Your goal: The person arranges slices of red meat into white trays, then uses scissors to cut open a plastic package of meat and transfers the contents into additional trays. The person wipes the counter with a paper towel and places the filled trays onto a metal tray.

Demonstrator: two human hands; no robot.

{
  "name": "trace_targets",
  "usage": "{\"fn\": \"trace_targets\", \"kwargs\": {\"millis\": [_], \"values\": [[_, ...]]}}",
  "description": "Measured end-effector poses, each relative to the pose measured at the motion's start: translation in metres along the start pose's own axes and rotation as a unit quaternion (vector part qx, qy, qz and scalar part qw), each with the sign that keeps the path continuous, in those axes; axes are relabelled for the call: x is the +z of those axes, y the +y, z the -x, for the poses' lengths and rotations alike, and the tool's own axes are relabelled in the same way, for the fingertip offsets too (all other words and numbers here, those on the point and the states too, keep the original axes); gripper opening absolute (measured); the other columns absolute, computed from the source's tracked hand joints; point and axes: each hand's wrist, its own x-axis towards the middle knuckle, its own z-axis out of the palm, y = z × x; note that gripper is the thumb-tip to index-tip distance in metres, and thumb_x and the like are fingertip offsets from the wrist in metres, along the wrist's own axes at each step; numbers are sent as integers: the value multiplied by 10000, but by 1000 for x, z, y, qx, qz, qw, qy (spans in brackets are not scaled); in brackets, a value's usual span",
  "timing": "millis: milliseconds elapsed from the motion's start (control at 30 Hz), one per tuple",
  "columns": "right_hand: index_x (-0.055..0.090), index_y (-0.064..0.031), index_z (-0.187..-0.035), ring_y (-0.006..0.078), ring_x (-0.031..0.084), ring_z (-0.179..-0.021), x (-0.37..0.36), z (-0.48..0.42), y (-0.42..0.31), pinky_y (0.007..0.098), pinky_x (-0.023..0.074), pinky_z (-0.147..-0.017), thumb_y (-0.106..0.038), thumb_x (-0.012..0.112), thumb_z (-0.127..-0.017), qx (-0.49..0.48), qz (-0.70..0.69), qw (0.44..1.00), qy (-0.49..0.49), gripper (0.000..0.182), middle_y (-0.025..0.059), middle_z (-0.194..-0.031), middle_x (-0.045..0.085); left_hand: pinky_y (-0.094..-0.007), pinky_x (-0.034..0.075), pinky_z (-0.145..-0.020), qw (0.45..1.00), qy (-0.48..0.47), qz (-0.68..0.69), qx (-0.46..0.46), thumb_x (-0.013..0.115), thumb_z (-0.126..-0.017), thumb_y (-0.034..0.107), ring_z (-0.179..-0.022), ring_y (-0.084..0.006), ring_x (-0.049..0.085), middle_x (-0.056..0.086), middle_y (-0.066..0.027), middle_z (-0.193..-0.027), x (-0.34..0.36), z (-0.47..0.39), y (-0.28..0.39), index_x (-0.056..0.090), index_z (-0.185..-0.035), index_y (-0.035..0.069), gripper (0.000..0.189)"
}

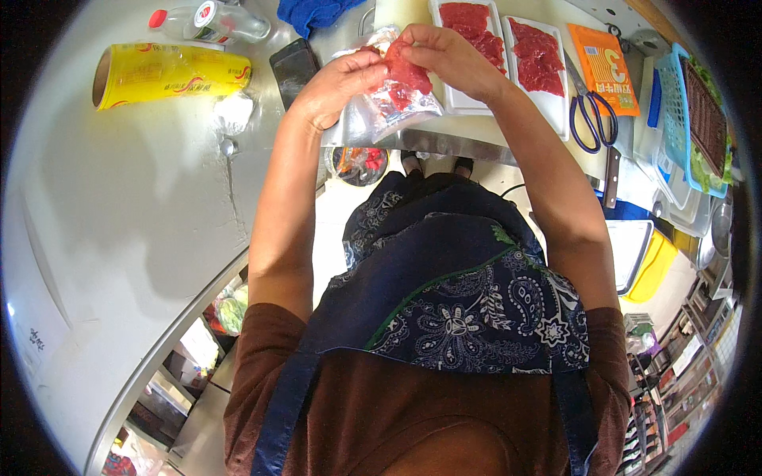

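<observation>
Both hands meet over an open foil-and-plastic bag (pixel 405 119) with raw red meat in it, at the top middle of the head view. A thin slice of raw meat (pixel 408 70) hangs between them. My right hand (pixel 455 56) grips its upper part with thumb and fingers. My left hand (pixel 348 80) holds meat at the slice's left side. Just to the right lie two white trays, the nearer tray (pixel 467 102) and the farther tray (pixel 559 113), both bearing flattened raw meat slices.
Scissors (pixel 592 119), an orange packet (pixel 604 68) and a wooden-handled knife (pixel 611 178) lie right of the trays. A blue basket (pixel 673 113) stands farther right. Left are a phone (pixel 293 68), a yellow film roll (pixel 172 74), bottles (pixel 238 24) and a spoon (pixel 227 147).
</observation>
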Motion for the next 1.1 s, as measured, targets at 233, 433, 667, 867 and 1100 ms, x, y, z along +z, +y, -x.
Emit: {"fn": "trace_targets", "kwargs": {"millis": [233,433,667,867,1100], "values": [[568,-27,-890,45,435,-687,-9,11,-11,214,386,-647,-131,494,-882,-2,108,994,-9,128,-23,-718,503,-230,437,-659,998,30,32,34,642,-770,71,-728,-83,536,590,-17,-800,4,-6,-4,584,-844,37,100],[563,7,-862,79,452,-675,-21,31,-27,233,394,-643,-136,550,-844,20,193,981,14,145,14,-704,508,-227,431,-622,998,6,-43,44,655,-747,62,-684,-96,542,589,-26,-748,16,-8,5,556,-768,44,103],[555,6,-903,120,515,-683,-37,77,-33,267,422,-640,-111,541,-844,8,181,983,13,132,76,-736,572,-238,386,-556,940,-37,-333,70,669,-732,79,-619,-77,475,510,-2,-649,56,-8,19,473,-703,37,202],[544,5,-921,122,529,-705,-65,134,-26,252,434,-665,-79,532,-841,49,179,980,75,116,68,-775,585,-318,406,-625,907,-100,-392,113,648,-736,118,-646,-177,495,523,-83,-668,111,-20,23,502,-756,5,185],[609,-54,-925,279,616,-741,-108,166,4,357,475,-658,-101,553,-797,-18,313,920,234,147,118,-797,635,-380,388,-685,759,-46,-573,305,596,-722,94,-774,-268,485,538,-94,-746,174,-78,9,564,-798,44,96]]}}
